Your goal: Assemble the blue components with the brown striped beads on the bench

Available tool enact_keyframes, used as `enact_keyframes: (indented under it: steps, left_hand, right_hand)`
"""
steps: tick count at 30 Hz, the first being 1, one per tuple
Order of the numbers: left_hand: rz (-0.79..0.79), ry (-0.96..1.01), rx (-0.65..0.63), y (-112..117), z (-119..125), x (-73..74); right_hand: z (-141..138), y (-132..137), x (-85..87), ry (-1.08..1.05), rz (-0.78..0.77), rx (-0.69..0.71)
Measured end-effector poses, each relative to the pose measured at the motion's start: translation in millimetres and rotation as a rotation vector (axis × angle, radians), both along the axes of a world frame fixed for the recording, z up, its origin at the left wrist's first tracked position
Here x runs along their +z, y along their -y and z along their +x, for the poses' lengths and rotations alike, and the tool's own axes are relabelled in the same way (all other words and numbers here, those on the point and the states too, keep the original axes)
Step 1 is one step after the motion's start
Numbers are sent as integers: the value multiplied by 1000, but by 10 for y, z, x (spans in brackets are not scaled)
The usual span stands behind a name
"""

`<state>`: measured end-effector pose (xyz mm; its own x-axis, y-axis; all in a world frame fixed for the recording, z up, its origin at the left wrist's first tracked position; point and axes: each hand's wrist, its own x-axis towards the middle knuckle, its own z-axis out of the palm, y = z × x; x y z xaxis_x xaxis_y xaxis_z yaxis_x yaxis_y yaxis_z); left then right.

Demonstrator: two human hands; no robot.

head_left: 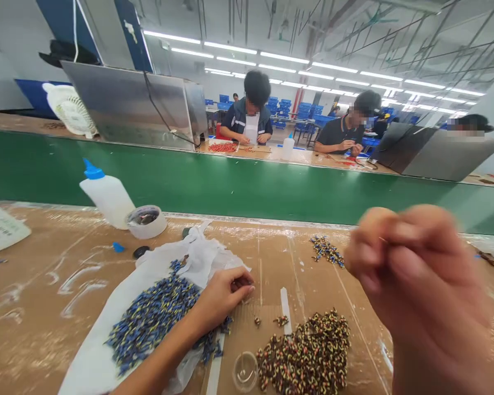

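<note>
The right hand [420,274] has blurred fingers [430,222] pressed together, frame right; the left hand [228,288] curls at centre, any pinch unclear. Blue pieces [152,315], lower left, and dark pieces [308,354], lower centre, seem left to handle; what is done, I cannot tell

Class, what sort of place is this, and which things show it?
Probably a factory assembly floor. A long green strip, perhaps a conveyor, runs between work surfaces; a person across it bends over handwork; and heaps of small blue parts and dark-and-yellow parts lie nearby.
</note>
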<state>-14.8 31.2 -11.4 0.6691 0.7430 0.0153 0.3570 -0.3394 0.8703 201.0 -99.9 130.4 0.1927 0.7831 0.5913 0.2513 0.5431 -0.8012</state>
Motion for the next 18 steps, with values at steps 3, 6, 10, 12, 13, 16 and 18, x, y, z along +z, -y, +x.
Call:
enact_keyframes:
  steps: [3, 6, 10, 12, 13, 16, 18]
  left_hand:
    - [-7, 17, -10, 24, 11, -11]
    - [-6, 23, 1, 42, 16, -13]
    - [-17, 29, 16, 48, 18, -27]
    - [-15, 38, 20, 50, 22, -31]
    - [-14, 41, 23, 51, 24, -29]
    - [-16, 43, 36, 59, 30, -15]
    - [-13, 47, 39, 63, 32, -8]
  right_hand:
    - [137, -312, -370, 172, -322, 41]
    - [210, -458, -855, 498, -609, 135]
    - [51, -401, -1245, 599, -691, 259]
    - [-80, -354, -1308, 608, -678, 290]
    - [-139, -336, -1322, 612, -671, 310]
    - [-258, -305, -1337, 628, -644, 362]
    - [-282, -296, -1341, 652, -622, 388]
